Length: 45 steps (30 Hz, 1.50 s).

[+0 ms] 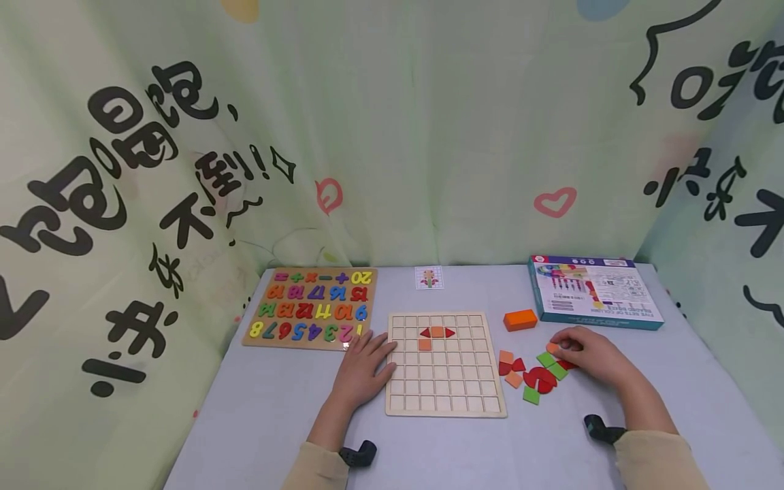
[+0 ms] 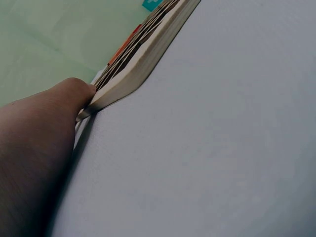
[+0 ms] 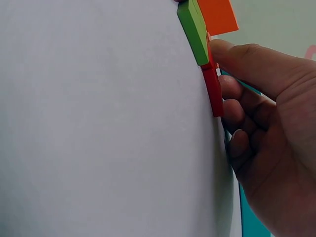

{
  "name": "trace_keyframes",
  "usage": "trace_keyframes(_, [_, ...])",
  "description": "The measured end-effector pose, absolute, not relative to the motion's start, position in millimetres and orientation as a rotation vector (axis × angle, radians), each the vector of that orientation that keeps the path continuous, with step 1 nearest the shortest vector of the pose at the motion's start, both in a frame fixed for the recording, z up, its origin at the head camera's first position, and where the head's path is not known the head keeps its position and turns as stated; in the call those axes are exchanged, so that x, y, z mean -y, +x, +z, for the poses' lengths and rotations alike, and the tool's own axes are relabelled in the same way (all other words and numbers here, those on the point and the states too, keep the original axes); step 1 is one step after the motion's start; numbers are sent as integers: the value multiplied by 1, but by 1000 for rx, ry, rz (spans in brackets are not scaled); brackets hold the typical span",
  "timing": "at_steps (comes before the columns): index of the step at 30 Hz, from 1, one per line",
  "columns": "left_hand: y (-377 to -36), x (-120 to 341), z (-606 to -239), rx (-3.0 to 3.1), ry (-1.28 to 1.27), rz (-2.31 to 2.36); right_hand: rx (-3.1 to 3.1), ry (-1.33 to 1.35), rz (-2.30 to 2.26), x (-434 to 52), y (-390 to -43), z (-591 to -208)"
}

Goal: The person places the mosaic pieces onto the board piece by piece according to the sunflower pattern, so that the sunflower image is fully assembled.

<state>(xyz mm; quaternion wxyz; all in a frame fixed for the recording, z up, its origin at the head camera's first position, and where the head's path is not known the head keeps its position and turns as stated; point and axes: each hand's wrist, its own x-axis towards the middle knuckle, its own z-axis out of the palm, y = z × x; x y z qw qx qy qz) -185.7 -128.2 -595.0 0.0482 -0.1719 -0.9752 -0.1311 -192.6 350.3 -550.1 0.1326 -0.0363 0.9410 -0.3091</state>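
My left hand [image 1: 360,373] rests at the left edge of a wooden grid board [image 1: 453,376], fingers extended and thumb on its rim. On the board, an orange square [image 1: 437,332] lies between two red triangles, with another orange square [image 1: 425,345] below. To the right, my right hand [image 1: 593,355] pinches an orange square tile [image 1: 552,348] between thumb and fingers, close over the loose pieces. Beside it lie green squares [image 1: 557,371] and a red piece [image 1: 567,365]. In the right wrist view, the thumb [image 3: 256,66] mostly hides the held tile; a green block [image 3: 195,34] stands out alongside.
Red curved pieces [image 1: 542,378] and other loose tiles lie right of the board. An orange block [image 1: 520,320] and a flat box [image 1: 597,292] are behind them. A number puzzle [image 1: 309,301] lies at back left, a small picture card [image 1: 429,278] at the back edge.
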Motion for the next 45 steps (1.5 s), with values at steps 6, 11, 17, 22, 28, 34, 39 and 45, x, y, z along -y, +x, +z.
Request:
trace_keyframes(6, [-186, 128, -593, 2972, -529, -402, -2719, -101, -912, -349, -193, -548])
trace_keyframes(11, [-186, 128, -593, 2975, -527, -386, -2726, -95, -901, -349, -193, -550])
trace_keyframes(17, [-185, 128, -594, 2968, -523, -385, -2746, -103, -879, -347, -196, -553])
trace_keyframes(22, [-186, 128, -594, 2964, -526, -377, -2754, -109, -865, -346, -197, -553])
trace_keyframes(28, [-185, 128, -594, 2961, -528, -374, -2762, -105, -869, -344, -196, -548])
trace_keyframes(34, [-186, 128, -595, 2963, -526, -371, -2763, -90, -875, -342, -194, -541])
trace_keyframes(39, [-186, 128, -595, 2967, -521, -372, -2768, -104, -880, -338, -193, -534])
trace_keyframes(45, [-186, 128, -594, 2976, -519, -381, -2792, -166, -885, -323, -194, -524])
